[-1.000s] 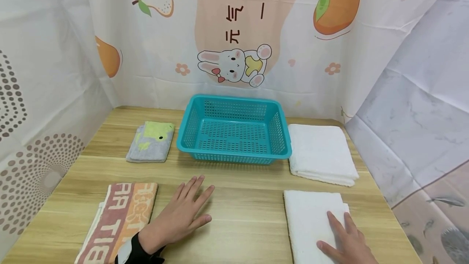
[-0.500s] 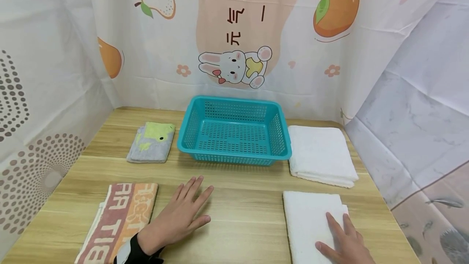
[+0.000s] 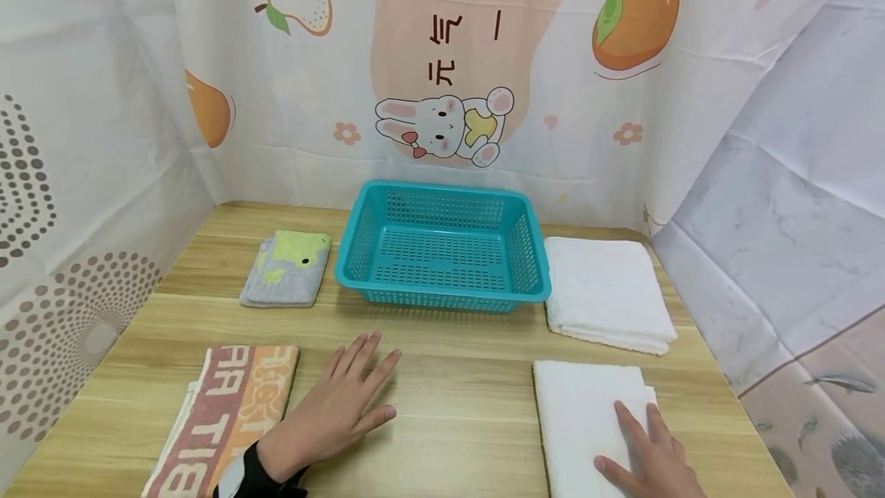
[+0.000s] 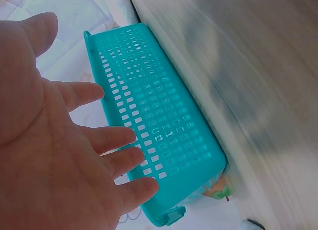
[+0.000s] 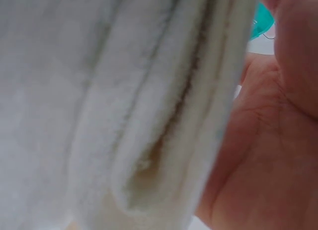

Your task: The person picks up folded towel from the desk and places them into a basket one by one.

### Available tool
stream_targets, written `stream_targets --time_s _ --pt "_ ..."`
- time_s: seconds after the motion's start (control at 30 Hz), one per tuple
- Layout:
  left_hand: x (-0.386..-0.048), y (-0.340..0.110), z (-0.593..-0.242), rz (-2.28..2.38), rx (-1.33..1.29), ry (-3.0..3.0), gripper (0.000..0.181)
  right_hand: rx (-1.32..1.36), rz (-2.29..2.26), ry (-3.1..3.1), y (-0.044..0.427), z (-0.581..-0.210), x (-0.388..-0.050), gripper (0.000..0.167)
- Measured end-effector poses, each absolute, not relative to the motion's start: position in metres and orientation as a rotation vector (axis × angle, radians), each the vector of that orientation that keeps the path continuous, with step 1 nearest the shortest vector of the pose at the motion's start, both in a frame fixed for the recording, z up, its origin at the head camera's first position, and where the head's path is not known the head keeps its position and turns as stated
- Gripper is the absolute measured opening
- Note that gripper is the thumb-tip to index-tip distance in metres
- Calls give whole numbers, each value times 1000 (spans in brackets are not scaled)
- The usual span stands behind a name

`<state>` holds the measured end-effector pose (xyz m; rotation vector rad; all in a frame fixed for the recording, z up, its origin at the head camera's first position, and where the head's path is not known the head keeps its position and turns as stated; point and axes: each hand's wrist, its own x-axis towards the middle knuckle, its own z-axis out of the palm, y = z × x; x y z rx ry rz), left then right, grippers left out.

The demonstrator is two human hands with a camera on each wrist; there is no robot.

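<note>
My left hand (image 3: 335, 410) is held palm down with fingers spread over the wooden table, just right of a folded orange and dusty-pink towel (image 3: 224, 406) with pale lettering. In the left wrist view its palm is bare, and the teal basket (image 4: 154, 111) appears beyond the fingertips. My right hand (image 3: 653, 456) lies over the right part of a folded white towel (image 3: 581, 406), fingers extended and thumb apart. The right wrist view shows the towel's layered folds (image 5: 164, 101) close up beside the palm (image 5: 263, 140); whether the fingertips press on it is hidden there.
A perforated teal basket (image 3: 442, 294) stands at the back middle with nothing in it. Left of it lies a small folded grey and green towel (image 3: 286, 271); right of it, another folded white towel (image 3: 608, 290). Printed curtains (image 3: 276, 98) enclose the wooden table (image 3: 442, 344) at back and sides.
The head view has shifted very slightly. Both hands stay almost where they were, and the towels and basket have not moved.
</note>
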<state>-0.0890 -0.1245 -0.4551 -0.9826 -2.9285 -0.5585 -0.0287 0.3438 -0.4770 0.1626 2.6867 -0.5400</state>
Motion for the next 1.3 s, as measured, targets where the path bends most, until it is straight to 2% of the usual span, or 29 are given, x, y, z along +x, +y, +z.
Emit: stream_targets --time_s 1.3 --pt "-89 -127 -454 -546 -981 -2914 65 133 -539 2710 330 -477 -32 99"
